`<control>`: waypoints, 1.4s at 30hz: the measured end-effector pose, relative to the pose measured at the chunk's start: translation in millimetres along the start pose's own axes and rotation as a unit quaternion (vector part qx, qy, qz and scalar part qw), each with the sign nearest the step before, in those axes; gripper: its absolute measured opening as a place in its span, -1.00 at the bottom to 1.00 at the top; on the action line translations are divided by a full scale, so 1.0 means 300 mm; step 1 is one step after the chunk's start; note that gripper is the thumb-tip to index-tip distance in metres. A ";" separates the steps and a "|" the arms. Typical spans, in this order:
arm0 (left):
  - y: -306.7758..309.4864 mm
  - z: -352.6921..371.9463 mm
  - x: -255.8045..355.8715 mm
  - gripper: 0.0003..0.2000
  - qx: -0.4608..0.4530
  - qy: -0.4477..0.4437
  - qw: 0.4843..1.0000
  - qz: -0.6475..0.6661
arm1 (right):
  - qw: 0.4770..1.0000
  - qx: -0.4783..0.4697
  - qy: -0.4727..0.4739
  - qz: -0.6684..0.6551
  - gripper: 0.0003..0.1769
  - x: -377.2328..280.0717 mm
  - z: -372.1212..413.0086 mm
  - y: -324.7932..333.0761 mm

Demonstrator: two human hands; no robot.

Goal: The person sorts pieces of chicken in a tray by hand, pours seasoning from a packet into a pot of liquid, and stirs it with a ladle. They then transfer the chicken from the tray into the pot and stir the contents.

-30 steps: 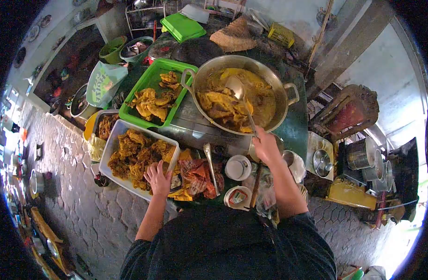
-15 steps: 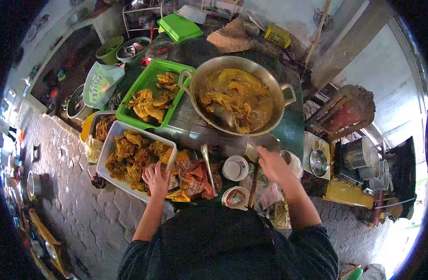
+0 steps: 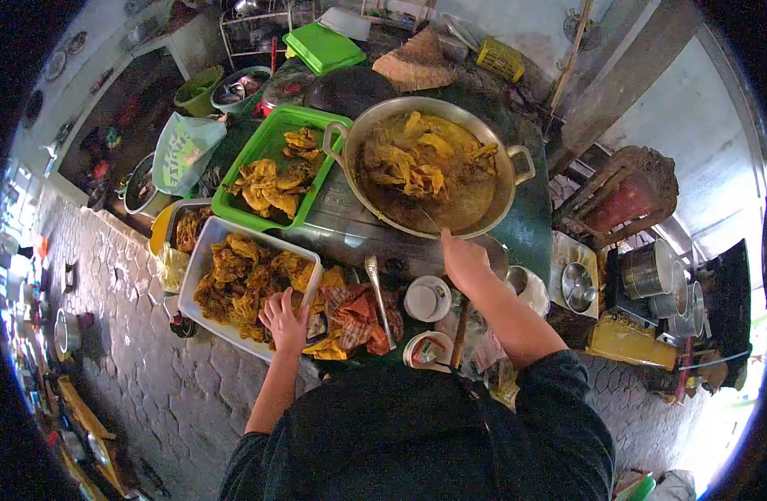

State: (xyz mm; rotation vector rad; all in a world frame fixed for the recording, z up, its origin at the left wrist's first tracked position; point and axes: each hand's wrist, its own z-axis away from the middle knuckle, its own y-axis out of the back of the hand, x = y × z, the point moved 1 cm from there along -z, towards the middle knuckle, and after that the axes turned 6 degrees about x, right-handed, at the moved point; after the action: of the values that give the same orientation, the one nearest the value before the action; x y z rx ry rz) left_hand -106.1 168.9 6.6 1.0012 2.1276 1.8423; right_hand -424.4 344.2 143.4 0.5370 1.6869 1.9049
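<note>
My right hand (image 3: 467, 263) is closed around the handle of a metal spatula (image 3: 432, 220), whose blade is hidden under the yellow sauce. It reaches into the near side of a large two-handled wok (image 3: 474, 125). Pieces of yellow chicken (image 3: 421, 163) lie in the sauce toward the wok's far side. My left hand (image 3: 283, 321), fingers spread, rests at the near right part of a white plastic tub (image 3: 191, 296). Browned chicken pieces (image 3: 233, 280) fill that tub, right at my fingertips.
Behind the tub stands a green tray (image 3: 271, 146) with more chicken. A checked cloth (image 3: 354, 317), metal tongs (image 3: 379, 296) and a white cup (image 3: 427, 299) lie between my arms. A green lid (image 3: 323, 48) and a woven cone (image 3: 415, 63) sit at the back.
My right hand has moved slightly up and left, pushing the spatula down into the sauce. The chicken in the wok has shifted toward the far side. My left hand stays at the tub.
</note>
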 end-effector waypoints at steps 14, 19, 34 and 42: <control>-0.003 -0.008 -0.002 -0.48 -0.048 0.021 0.999 0.003 | 0.968 0.114 0.018 -0.222 -0.52 0.125 0.175 0.224; -0.010 -0.006 -0.001 -0.48 -0.039 0.020 0.999 0.005 | 0.965 0.166 -0.043 -0.196 -0.49 0.220 -0.053 0.050; 0.003 0.000 0.007 -0.49 -0.023 0.004 1.000 -0.004 | 0.973 0.089 -0.038 -0.208 -0.50 0.166 0.055 0.043; -0.001 -0.005 0.014 -0.50 -0.027 0.012 1.000 -0.007 | 0.948 0.176 0.044 -0.261 -0.49 0.121 0.136 -0.002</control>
State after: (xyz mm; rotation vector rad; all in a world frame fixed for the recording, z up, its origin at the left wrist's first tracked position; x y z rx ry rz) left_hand -110.4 170.0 8.0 0.9546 2.0807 1.9054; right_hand -427.5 398.5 146.7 0.1059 1.9979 1.2759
